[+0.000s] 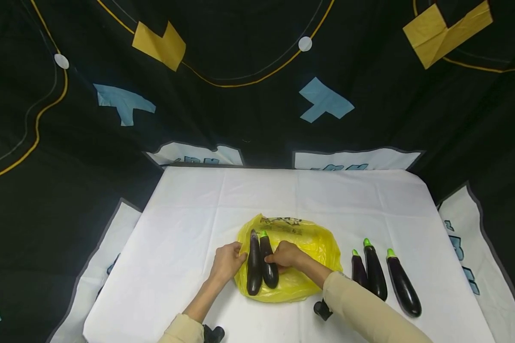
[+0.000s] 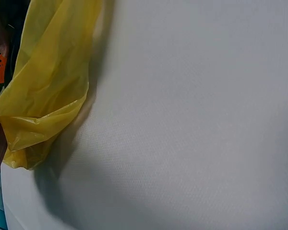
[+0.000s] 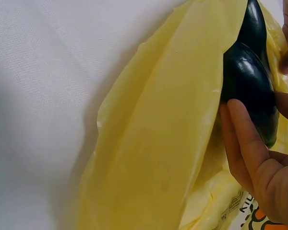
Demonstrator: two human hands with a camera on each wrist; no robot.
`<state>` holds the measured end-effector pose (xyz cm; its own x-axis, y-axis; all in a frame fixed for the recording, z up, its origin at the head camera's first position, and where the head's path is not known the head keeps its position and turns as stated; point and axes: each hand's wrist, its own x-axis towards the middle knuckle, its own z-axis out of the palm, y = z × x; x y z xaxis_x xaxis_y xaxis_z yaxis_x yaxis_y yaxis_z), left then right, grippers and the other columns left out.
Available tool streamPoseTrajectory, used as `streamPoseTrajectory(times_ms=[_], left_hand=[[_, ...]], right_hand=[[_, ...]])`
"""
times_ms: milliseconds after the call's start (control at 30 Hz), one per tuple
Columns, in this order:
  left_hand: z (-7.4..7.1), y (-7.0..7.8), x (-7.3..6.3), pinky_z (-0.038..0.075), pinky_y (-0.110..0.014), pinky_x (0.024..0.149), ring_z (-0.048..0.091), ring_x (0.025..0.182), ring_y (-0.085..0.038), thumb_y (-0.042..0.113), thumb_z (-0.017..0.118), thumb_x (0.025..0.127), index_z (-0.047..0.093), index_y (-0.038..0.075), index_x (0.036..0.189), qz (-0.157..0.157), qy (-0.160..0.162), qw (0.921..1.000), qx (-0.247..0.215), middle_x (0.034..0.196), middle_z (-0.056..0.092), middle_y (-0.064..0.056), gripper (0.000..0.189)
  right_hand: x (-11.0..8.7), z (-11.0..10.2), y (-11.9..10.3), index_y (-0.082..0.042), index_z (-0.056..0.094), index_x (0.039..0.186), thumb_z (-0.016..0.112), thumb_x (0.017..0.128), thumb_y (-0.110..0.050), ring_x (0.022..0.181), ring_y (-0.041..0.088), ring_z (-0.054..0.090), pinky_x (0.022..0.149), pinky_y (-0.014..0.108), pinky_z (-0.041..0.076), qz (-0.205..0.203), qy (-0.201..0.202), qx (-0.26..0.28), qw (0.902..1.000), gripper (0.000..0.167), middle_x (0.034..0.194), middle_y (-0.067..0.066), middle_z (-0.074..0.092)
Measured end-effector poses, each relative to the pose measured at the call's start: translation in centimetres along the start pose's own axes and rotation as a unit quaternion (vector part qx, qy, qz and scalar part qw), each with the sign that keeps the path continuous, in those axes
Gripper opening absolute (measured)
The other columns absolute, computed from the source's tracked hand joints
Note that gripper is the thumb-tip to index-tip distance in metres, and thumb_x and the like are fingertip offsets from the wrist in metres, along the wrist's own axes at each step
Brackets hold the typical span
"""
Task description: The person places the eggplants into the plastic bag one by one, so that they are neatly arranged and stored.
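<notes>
A yellow plastic bag (image 1: pixel 313 243) lies spread on the table with its mouth open. Two dark purple eggplants rest side by side at its left part. My right hand (image 1: pixel 285 255) holds the green-topped eggplant (image 1: pixel 269 276) between thumb and fingers; the right wrist view shows the fingers against that eggplant (image 3: pixel 249 81). Just left of it lies the second eggplant (image 1: pixel 254 267), with a darker stem. At the bag's left edge my left hand (image 1: pixel 228 261) pinches the plastic. The left wrist view shows the bag's side (image 2: pixel 48 86) and only a sliver of that hand.
To the right on the white table (image 1: pixel 176 228), an eggplant (image 1: pixel 407 288) and two more, a middle one (image 1: pixel 375 271) and a shorter one (image 1: pixel 358 269), lie near my right forearm, whose sleeve covers part of them. Dark cloth (image 1: pixel 240 119) hangs behind the table.
</notes>
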<state>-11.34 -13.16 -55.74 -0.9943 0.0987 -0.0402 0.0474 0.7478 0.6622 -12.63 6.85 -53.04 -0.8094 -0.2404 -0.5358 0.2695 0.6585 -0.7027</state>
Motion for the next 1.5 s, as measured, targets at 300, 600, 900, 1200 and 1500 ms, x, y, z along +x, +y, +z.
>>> streamPoseTrajectory(times_ms=[300,600,900,1200,1500], left_hand=[[0.00,0.07,-0.18,0.040,-0.021,0.045,0.047,0.049,-0.008,0.008,0.069,0.081,0.068,0.001,0.091,0.003,0.002,1.0000,-0.005,0.057,0.054,0.004,0.012],[0.10,-0.13,-0.15,0.042,-0.022,0.048,0.048,0.051,-0.007,0.007,0.069,0.080,0.069,0.000,0.095,0.010,0.004,0.9999,-0.004,0.060,0.056,0.003,0.016],[0.17,-0.31,-0.18,0.039,-0.021,0.044,0.046,0.048,-0.007,0.006,0.069,0.081,0.067,0.001,0.090,0.008,-0.002,0.9999,-0.012,0.056,0.052,0.003,0.010],[0.01,-0.27,-0.13,0.040,-0.022,0.046,0.046,0.049,-0.007,0.007,0.069,0.081,0.067,0.002,0.090,0.007,0.003,0.9999,-0.009,0.057,0.052,0.004,0.010],[-0.08,-0.16,-0.20,0.041,-0.022,0.047,0.047,0.050,-0.007,0.008,0.070,0.081,0.067,0.001,0.091,0.008,0.005,0.9999,-0.007,0.059,0.055,0.003,0.012]], right_hand=[[0.74,0.61,0.60,-0.001,0.060,0.076,0.070,0.085,-0.022,0.058,0.023,0.067,0.057,0.034,0.054,0.013,0.003,-0.008,0.9999,0.025,0.064,0.010,0.064],[0.42,0.63,-0.02,-0.001,0.059,0.080,0.070,0.085,-0.023,0.057,0.023,0.066,0.056,0.033,0.054,0.028,0.005,-0.020,0.9994,0.025,0.066,0.010,0.063],[0.22,0.58,-0.11,0.004,0.059,0.087,0.070,0.084,-0.021,0.064,0.026,0.068,0.061,0.034,0.055,0.029,0.002,-0.006,0.9996,0.027,0.071,0.011,0.063],[0.35,-0.02,0.08,0.000,0.058,0.082,0.071,0.083,-0.024,0.066,0.026,0.067,0.063,0.035,0.054,0.028,0.006,-0.007,0.9996,0.028,0.075,0.015,0.064],[0.15,-0.26,0.07,0.000,0.058,0.080,0.070,0.085,-0.024,0.068,0.028,0.067,0.063,0.035,0.055,0.030,0.000,-0.005,0.9995,0.028,0.079,0.017,0.064]])
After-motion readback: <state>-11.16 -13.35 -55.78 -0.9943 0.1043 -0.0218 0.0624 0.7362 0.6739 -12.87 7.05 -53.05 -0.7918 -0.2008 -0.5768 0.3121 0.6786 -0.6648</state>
